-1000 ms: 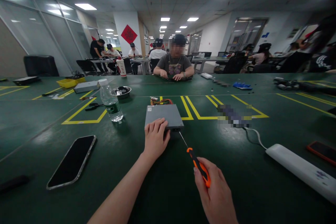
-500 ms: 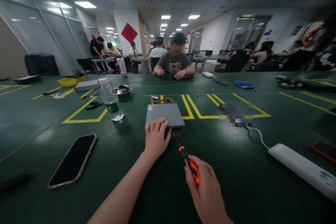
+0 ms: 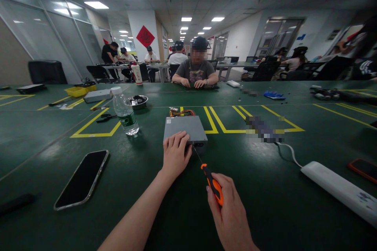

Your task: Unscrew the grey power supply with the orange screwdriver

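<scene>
A grey metal computer power supply (image 3: 184, 126) lies flat on the green table, a bundle of coloured cables (image 3: 185, 113) coming out of its far side. My left hand (image 3: 176, 151) holds it at the near left edge, fingers over the top and thumb down by the near face. In my right hand (image 3: 228, 204) is an orange and black screwdriver (image 3: 214, 186), its handle wrapped by the fingers. The thin shaft slants up and left to the near face of the power supply, close to my left thumb. Whether the tip sits in a screw is too small to tell.
A water bottle (image 3: 125, 113) and a metal bowl (image 3: 138, 102) stand to the left, with a phone (image 3: 82, 179) nearer. On the right lie a white power strip (image 3: 338, 188) and an orange-edged phone (image 3: 363, 169). Across the table sits a person (image 3: 196, 68).
My right hand has shifted very slightly left with the screwdriver. My left hand and the power supply stay in place. The person opposite has brought their hands closer together.
</scene>
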`<state>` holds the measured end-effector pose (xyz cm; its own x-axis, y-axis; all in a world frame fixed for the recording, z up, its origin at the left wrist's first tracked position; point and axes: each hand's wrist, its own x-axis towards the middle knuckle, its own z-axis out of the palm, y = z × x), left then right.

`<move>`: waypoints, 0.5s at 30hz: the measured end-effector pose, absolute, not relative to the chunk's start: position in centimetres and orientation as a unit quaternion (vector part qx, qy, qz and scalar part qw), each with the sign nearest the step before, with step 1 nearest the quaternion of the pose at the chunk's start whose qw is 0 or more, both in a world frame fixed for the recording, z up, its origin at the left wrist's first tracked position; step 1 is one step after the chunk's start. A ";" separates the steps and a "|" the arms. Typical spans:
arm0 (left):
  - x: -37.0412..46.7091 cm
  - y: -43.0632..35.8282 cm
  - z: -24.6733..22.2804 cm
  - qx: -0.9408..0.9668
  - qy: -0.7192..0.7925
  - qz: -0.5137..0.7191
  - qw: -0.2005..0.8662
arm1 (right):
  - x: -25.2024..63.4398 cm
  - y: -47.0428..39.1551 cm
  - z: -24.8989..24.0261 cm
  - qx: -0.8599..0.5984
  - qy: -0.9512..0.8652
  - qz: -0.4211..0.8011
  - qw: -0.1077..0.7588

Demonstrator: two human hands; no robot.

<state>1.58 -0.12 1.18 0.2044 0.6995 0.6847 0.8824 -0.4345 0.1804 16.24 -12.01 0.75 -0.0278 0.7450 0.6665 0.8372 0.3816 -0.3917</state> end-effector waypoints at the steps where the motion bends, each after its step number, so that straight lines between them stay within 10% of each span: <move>1: 1.6 -0.1 1.2 -0.766 -0.516 -0.362 0.127 | 16.2 -12.1 0.7 -0.550 -0.717 -0.062 0.424; 15: 1.3 -0.2 0.9 -0.779 -0.503 -0.351 0.131 | 14.1 -12.7 0.7 -0.553 -0.739 -0.153 0.354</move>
